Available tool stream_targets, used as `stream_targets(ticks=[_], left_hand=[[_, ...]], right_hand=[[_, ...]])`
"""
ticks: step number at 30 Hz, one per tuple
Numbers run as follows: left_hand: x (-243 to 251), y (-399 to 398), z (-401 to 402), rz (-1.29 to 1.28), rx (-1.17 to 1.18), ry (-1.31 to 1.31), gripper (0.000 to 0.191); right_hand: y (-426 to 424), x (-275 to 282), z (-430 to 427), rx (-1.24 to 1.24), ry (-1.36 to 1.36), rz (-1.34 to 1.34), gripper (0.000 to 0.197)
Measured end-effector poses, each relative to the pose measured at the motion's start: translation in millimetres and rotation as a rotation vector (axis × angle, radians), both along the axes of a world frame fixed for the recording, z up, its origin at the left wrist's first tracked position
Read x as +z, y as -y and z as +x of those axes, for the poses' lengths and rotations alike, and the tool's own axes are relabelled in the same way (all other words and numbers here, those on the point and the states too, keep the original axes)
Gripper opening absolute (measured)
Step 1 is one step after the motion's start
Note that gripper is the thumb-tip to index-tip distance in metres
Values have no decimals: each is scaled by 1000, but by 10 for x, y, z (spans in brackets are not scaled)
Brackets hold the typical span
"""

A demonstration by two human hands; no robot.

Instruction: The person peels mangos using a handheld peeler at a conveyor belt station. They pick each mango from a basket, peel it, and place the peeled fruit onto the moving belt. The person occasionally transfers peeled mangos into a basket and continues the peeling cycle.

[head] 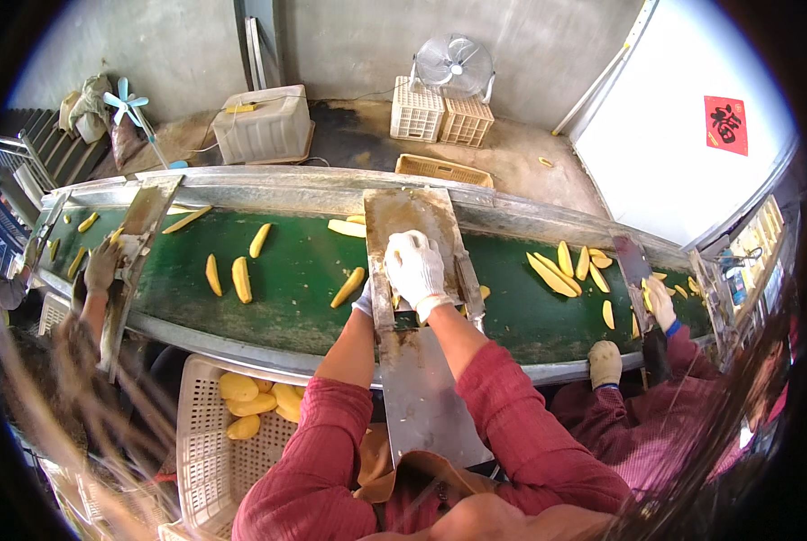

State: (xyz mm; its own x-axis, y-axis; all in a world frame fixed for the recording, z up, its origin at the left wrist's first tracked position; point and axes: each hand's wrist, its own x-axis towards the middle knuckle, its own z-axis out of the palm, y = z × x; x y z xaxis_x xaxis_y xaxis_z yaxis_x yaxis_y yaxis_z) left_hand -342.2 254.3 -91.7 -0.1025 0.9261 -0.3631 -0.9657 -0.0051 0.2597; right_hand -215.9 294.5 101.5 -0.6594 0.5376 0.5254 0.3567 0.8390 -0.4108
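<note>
My right hand (pixel 415 269), in a white knit glove, lies palm down on a metal-topped slicing board (pixel 410 209) that spans a green conveyor belt (pixel 295 270). What is under its palm is hidden. My left hand (pixel 363 299), also gloved, is at the board's left edge, mostly hidden by the board, so its fingers and anything in them do not show. A long yellow slice (pixel 347 287) lies on the belt just left of it. More yellow slices (pixel 241 279) are spread farther left, and a cluster of slices (pixel 552 274) lies right of the board.
A plastic crate (pixel 204 446) with peeled yellow produce (pixel 251 404) stands below the belt, at my left. Co-workers' hands are at similar boards on the left (pixel 102 264) and right (pixel 660 304). Beyond the belt are a fan (pixel 454 64), stacked crates (pixel 418 111) and a large tub (pixel 265 125).
</note>
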Motion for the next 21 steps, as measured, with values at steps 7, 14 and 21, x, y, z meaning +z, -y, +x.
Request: stream_targets(ticks=[7, 14, 21], left_hand=[[-31, 15, -95, 47, -96, 7, 45], [-17, -44, 95, 39, -167, 4, 49], [-44, 88, 112, -49, -270, -73, 52]], right_hand=[[757, 323, 1291, 108, 28, 88, 31], [272, 64, 528, -67, 87, 141, 13], [334, 66, 745, 40, 145, 173, 36]])
